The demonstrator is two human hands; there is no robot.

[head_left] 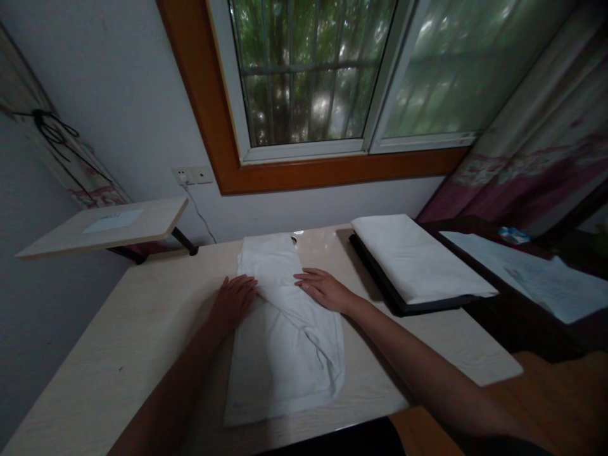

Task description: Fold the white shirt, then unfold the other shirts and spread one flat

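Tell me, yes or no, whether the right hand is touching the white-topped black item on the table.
No, the right hand rests on the white cloth, with bare tabletop between it and the white-topped black item.

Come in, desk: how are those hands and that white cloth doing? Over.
Left hand, right hand: resting at opposite edges of folded white cloth. Cloth creased, on pale wood-grain desk. Flat white-and-black stack off right, apart from cloth.
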